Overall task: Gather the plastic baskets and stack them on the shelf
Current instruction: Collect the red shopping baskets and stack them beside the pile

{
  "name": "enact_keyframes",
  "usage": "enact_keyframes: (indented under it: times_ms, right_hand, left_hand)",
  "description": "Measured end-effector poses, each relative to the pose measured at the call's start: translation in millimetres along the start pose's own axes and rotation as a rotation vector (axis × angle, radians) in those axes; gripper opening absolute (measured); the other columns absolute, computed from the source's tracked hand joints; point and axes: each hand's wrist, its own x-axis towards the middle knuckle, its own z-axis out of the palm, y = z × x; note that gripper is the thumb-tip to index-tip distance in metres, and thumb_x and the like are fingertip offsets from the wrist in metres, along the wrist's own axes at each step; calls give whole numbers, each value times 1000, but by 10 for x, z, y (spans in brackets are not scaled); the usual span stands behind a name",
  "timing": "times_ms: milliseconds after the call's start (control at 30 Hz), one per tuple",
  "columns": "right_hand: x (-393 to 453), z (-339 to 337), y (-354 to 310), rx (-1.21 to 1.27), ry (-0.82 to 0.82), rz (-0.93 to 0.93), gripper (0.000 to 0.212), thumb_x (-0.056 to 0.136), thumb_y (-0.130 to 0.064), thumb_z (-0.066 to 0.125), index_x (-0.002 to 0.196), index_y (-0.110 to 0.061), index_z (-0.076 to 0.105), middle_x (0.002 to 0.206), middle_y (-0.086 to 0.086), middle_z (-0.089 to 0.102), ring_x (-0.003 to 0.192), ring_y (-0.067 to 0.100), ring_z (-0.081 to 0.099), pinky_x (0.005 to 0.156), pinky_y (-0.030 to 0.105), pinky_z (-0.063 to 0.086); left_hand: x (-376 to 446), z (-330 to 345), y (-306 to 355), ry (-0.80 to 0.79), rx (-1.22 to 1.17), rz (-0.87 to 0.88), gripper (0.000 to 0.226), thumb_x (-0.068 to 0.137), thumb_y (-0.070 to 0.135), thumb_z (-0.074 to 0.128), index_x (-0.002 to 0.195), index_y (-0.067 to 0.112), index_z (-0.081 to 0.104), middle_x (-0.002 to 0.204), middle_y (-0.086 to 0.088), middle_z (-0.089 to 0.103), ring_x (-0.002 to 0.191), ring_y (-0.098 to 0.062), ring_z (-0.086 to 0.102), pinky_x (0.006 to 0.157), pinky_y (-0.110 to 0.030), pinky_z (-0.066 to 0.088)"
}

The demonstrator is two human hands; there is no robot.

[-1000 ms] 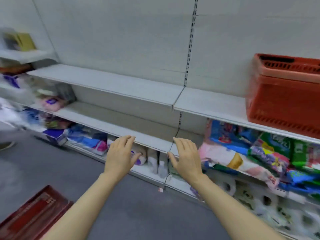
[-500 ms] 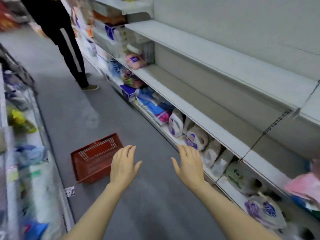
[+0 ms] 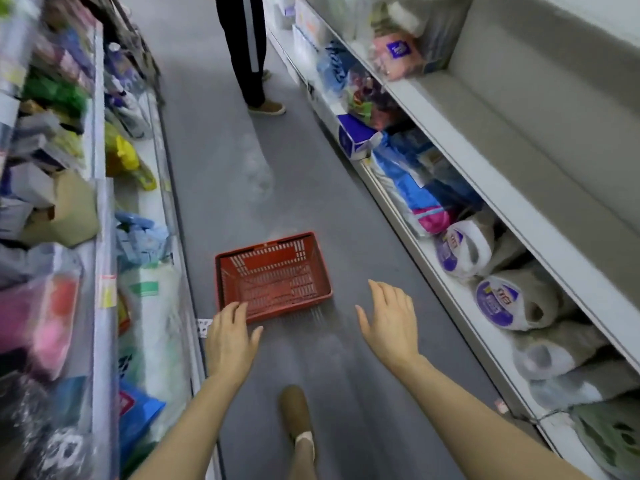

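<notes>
A red plastic basket [image 3: 273, 275] lies empty on the grey aisle floor, just ahead of me. My left hand [image 3: 230, 339] hovers palm down over its near left corner, fingers spread, holding nothing. My right hand [image 3: 389, 318] is stretched out to the right of the basket, open and apart from it. The bare white shelf [image 3: 540, 140] runs along the right side, above the stocked lower shelves.
A person's legs [image 3: 251, 53] stand further up the aisle. My own foot [image 3: 298, 414] is stepping forward below the basket. Packed shelves [image 3: 62, 209] line the left; bagged rolls [image 3: 495, 299] and packets fill the lower right shelves.
The view has swung left from the shelf with a red basket on it to down the aisle. The floor basket now sits centred and close, under my outstretched hands.
</notes>
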Motion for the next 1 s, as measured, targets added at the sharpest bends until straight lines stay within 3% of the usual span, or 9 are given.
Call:
enact_keyframes:
  times_ms: [367, 500, 567, 667, 833, 900, 1000]
  right_hand:
    - [1102, 2093, -128, 21, -86, 31, 49, 73, -26, 73, 114, 0, 65, 100, 15, 69, 85, 36, 66, 74, 43, 54]
    - [1276, 3157, 105, 32, -149, 46, 52, 85, -40, 53, 117, -1, 64, 105, 14, 69, 88, 35, 65, 76, 43, 54]
    - [1310, 3647, 236, 49, -184, 65, 57, 87, -44, 47, 121, 0, 62, 106, 15, 68, 90, 35, 64, 78, 43, 54]
    - [1317, 4271, 421, 86, -224, 137, 56, 88, -37, 56, 130, 0, 55, 117, 18, 63, 101, 38, 59, 87, 48, 52]
    - [1345, 4778, 627, 352, -275, 366, 72, 94, -29, 60, 154, -12, 23, 146, 16, 41, 129, 34, 45, 103, 46, 41]
    - [1376, 4838, 691, 447, -271, 391, 71, 97, -27, 56, 156, -15, 17, 145, 16, 42, 126, 32, 48, 101, 43, 42]
    - [1477, 4792, 746, 477, -199, 431, 65, 98, -20, 54, 155, -15, 23, 135, 17, 49, 118, 31, 52, 95, 37, 42]
  left_hand:
    - [1057, 1446, -1432, -32, -26, -227, 67, 74, 14, 82, 133, 1, 53, 118, -24, 61, 105, -46, 58, 87, -55, 48]
    - [1380, 2337, -1846, -53, -68, -271, 71, 75, 17, 83, 135, 1, 51, 116, -26, 57, 105, -48, 56, 88, -58, 50]
    - [1536, 2725, -2049, -61, -85, -299, 76, 77, 22, 81, 141, 3, 45, 120, -27, 54, 108, -48, 53, 91, -59, 48]
    - [1713, 3216, -2320, -34, -124, -419, 80, 82, 28, 76, 147, 5, 35, 137, -28, 45, 122, -48, 45, 100, -60, 42]
    - [1860, 3602, -2590, -49, -327, -541, 97, 85, 26, 76, 158, 18, 12, 150, -26, 37, 135, -44, 37, 106, -60, 37]
    - [1911, 3599, -2618, -16, -349, -544, 105, 82, 22, 79, 158, 27, 7, 148, -24, 40, 133, -42, 40, 106, -58, 38]
    - [1981, 3514, -2573, 38, -384, -512, 102, 81, 14, 78, 157, 33, 13, 138, -19, 51, 125, -39, 50, 103, -56, 43]
